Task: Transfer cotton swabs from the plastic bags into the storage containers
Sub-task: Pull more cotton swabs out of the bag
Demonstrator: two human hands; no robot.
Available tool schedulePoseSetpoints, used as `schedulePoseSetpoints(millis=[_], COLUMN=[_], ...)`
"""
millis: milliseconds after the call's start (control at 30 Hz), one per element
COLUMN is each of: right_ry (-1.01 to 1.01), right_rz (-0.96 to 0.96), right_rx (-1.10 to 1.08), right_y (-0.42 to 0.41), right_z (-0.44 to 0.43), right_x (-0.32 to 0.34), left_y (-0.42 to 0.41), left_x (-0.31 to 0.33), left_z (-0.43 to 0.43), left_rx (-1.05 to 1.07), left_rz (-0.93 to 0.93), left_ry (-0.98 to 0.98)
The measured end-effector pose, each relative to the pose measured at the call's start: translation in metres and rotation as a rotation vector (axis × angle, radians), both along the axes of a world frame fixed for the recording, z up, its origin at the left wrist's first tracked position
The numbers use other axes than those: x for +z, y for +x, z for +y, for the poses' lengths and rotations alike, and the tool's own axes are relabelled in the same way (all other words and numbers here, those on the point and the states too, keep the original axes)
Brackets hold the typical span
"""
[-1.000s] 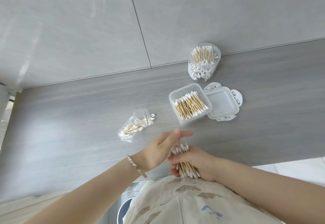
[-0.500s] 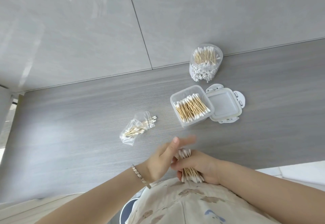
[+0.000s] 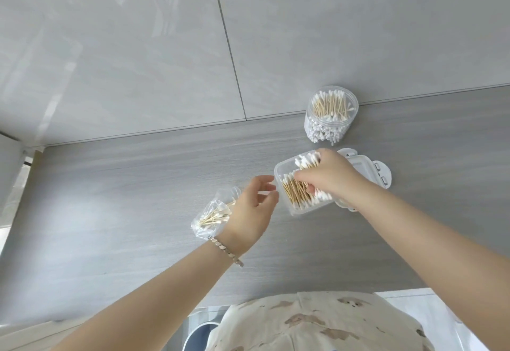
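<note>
R hand (image 3: 331, 178) is gripping a bundle of cotton swabs (image 3: 306, 161), fingers curled round it, thumb underneath. It is holding the bundle low over the square container (image 3: 299, 210), tips sticking out past the far rim. More swabs are lying in the container already, approx. parallel.

L hand (image 3: 252, 208) is hovering just beside the container's near-left corner, fingers relaxed and spread, holding nothing. Can't tell whether fingertips are touching the rim.

The plastic bag (image 3: 211, 217) is lying on the counter (image 3: 110, 212), partly under the L hand, w/ a few swabs inside. The round jar (image 3: 355, 108) is standing by the wall, packed. The lid (image 3: 369, 170) is lying beside the container, half hidden by the R wrist.

Step, by judgement: depositing a handful into the square container. The next move is probably calling for the bundle to lie flat in line w/ the others before the fingers are letting go, L hand steadying the box. After that, the bag's remainder is waiting.
</note>
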State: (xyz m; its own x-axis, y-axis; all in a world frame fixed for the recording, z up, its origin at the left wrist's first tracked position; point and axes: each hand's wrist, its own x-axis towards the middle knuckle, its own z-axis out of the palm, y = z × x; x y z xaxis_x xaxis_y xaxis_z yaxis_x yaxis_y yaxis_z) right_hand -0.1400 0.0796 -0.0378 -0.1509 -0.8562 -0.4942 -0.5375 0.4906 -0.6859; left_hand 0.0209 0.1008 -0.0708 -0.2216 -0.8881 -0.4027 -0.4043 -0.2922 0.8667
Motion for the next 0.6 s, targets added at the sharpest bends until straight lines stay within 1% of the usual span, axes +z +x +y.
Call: schedulePoseSetpoints(millis=[67,133,233,367,500,533,600], right_ry=[0.018,0.045,0.092,0.051,-0.069,-0.063,0.038], right_rz=[0.125,0.225,0.328,0.337,0.342,0.330,0.320], right_rx=[0.079,0.130,0.160,0.192,0.166,0.194,0.330], right_y=[0.011,0.023,0.028,0.018,0.005,0.006,0.013], right_z=[-0.007,-0.009,-0.008,-0.002,0.003,0.002,0.001], right_x=[-0.010,-0.018,-0.022,-0.002,0.011,0.010,0.001], left_y=[-0.008,-0.014,-0.017,-0.014,-0.013,-0.012,-0.012], left_x=[0.001,0.003,0.005,0.004,0.001,0.000,0.001], left_z=[-0.004,-0.007,-0.010,-0.011,-0.012,-0.012,-0.013], left_rx=[-0.025,-0.015,0.008,-0.011,-0.033,-0.029,-0.027], left_rz=[-0.015,-0.017,-0.006,0.001,-0.013,-0.012,-0.007], left_ry=[0.063,0.079,0.092,0.107,0.092,0.088,0.098])
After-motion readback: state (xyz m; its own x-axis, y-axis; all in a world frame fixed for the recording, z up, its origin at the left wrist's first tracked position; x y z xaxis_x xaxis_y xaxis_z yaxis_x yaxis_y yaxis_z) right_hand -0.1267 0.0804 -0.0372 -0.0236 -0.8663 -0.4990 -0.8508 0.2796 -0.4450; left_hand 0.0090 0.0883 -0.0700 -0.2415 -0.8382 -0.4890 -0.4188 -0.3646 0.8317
